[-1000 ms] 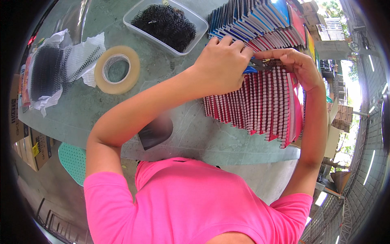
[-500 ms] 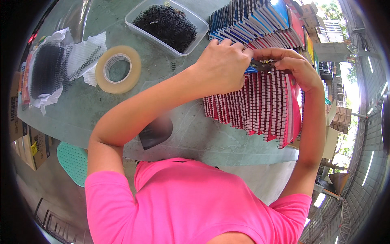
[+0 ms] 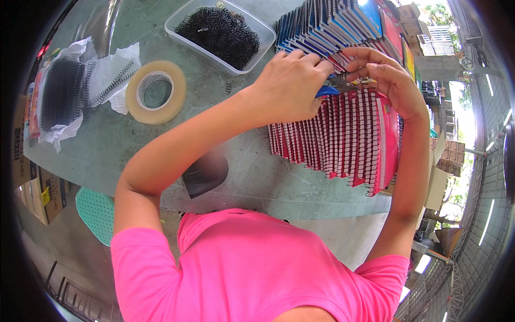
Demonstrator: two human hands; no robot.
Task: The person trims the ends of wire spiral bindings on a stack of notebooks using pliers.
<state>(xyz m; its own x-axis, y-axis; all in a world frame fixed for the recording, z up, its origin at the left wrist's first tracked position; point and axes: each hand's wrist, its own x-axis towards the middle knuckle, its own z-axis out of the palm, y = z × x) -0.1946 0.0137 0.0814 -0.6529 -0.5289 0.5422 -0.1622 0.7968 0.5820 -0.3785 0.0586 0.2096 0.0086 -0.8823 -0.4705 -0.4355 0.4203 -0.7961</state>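
Observation:
My left hand (image 3: 292,86) is closed around blue-handled pliers (image 3: 328,90), whose dark jaws point right over the far end of a row of red notebooks (image 3: 383,139). The spiral-bound edges of these notebooks face up and toward me, with black wire coils along them. Beside the jaws, my right hand (image 3: 394,86) hovers at the far right corner of the row. Its fingers are curved and apart, and I see nothing between them. My left palm hides most of the pliers' handles.
Behind stands another row of blue and red spiral notebooks (image 3: 327,27). A clear plastic tub (image 3: 263,45) holds black coil pieces. To the left lie a roll of tape (image 3: 179,94) and a paper-wrapped bundle of black coils (image 3: 61,94). A dark curved object (image 3: 206,176) sits near the table's edge.
My right hand's fingers have opened and drawn back from the jaws. The pliers in my left hand have tilted slightly, showing more blue handle. The notebooks have stayed in place.

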